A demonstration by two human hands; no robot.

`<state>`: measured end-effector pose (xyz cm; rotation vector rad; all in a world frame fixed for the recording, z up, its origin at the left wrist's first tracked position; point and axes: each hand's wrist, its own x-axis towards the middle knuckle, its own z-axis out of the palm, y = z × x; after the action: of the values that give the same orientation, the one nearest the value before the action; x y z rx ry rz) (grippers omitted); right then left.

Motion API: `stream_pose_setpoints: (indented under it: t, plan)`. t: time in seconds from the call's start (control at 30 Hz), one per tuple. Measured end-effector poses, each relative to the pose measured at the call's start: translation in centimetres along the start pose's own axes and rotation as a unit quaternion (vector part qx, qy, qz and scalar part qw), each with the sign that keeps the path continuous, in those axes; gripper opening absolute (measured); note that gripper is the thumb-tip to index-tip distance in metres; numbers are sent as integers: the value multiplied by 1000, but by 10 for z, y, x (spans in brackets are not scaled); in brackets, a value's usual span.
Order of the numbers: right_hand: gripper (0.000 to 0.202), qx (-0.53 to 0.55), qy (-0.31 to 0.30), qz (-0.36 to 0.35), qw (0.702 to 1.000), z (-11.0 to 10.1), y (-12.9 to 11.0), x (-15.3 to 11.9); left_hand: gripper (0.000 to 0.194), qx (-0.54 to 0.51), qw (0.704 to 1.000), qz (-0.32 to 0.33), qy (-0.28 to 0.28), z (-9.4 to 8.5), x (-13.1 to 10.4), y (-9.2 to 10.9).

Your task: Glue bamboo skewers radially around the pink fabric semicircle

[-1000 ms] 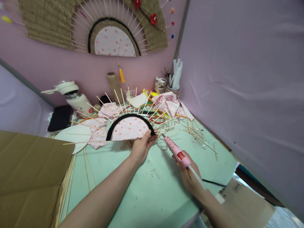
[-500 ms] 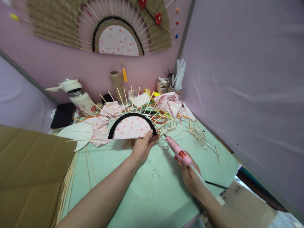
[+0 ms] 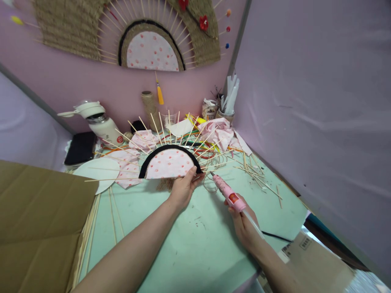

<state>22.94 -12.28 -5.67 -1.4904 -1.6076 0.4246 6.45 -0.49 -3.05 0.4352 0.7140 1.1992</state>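
Note:
My left hand (image 3: 184,187) is closed on the lower right corner of a half-round fan (image 3: 169,163), thumb in front and fingers behind. The fan has a pink dotted cloth face, a black rim (image 3: 144,167) and thin sticks (image 3: 161,124) fanning outward from it. Wrapped in my right hand (image 3: 242,221) is a pink hot glue gun (image 3: 227,191), with a clear glue stick (image 3: 254,224) coming out of its back end. The gun's nozzle points up and left, a short way from the fan's right corner and not touching it.
A larger finished fan (image 3: 152,51) hangs on the pink wall. Behind my hands lie cloth scraps (image 3: 216,133), cords and a twine spool (image 3: 149,108). A white bottle (image 3: 105,128) stands at the left, near cardboard (image 3: 39,224). Loose sticks (image 3: 259,179) lie right on the green table (image 3: 189,252).
The glue gun has shifted very slightly left. The fan and my left hand stay in place.

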Motion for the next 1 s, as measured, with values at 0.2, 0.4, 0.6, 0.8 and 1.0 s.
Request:
stream_pose_setpoints:
  t: [0.2,0.4,0.6,0.8,1.0]
  plan:
    - [29,-10,-8,9,1000,-2,-3,1,32,-3,1000,-1,3,1,0,1]
    - [29,-13,0,3,1000,-1,-3,1,33,-4,1000,-2,7,2,0,1]
    - [29,-17,-5,-10,1000,-1,1,1,35,-9,1000,2,4,3,0,2]
    - [28,-25,-12,3,1000,-2,-1,0,38,-9,1000,-2,12,3,0,2]
    - [27,3,-21,28,999,-5,-12,4,33,-19,1000,-20,9,3,-1,2]
